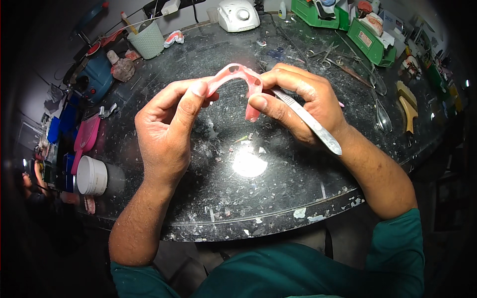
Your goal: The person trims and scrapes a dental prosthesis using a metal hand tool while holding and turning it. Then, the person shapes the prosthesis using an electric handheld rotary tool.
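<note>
A pink U-shaped denture base (253, 110) with small openings in its rim is held up above the black worktable (223, 188). My left hand (166, 116) pinches one end of it between thumb and fingers. At the other side my right hand (313, 102) grips it with thumb and forefinger. Tucked in the same right hand is a flat metal tool (318, 129), its rounded handle end pointing toward me. The tool's other end is hidden by the fingers, so I cannot tell its kind.
A white lidded tub (92, 176) and a pink dustpan-like scoop (88, 134) are at the left. Along the back are a woven bin (148, 40), a white control box (238, 16) and green trays (370, 43). Scissors (325, 54) and hand tools lie to the right.
</note>
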The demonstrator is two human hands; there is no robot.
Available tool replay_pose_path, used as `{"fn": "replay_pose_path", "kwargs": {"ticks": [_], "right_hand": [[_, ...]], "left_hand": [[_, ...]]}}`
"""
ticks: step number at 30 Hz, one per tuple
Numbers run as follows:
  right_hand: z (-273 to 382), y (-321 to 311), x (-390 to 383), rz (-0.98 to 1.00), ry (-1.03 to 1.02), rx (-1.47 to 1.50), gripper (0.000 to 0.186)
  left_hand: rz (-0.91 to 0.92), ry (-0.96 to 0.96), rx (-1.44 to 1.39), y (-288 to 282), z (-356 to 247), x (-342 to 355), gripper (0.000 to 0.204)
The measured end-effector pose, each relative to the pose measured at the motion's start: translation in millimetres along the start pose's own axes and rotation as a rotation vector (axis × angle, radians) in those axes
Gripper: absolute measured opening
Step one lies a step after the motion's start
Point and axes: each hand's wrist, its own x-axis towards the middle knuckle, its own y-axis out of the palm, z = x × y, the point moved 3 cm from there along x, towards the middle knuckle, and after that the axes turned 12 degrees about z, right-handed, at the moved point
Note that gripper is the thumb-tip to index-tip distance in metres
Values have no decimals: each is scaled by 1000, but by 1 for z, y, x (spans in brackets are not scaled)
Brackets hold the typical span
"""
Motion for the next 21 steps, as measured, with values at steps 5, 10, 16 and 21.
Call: {"fn": "replay_pose_path", "kwargs": {"ticks": [5, 10, 16, 21], "right_hand": [[2, 2, 0, -3, -6, 2, 14], [-2, 0, 0, 3, 32, -9, 19], [-7, 7, -3, 39, 273, 354, 30], [2, 7, -2, 138, 259, 347, 27]], "left_hand": [[48, 1, -90, -3, 4, 0, 21], [65, -7, -112, 0, 2, 2, 22], [63, 105, -55, 10, -4, 1, 42], [-9, 98, 77, 7, -3, 0, 29]]}}
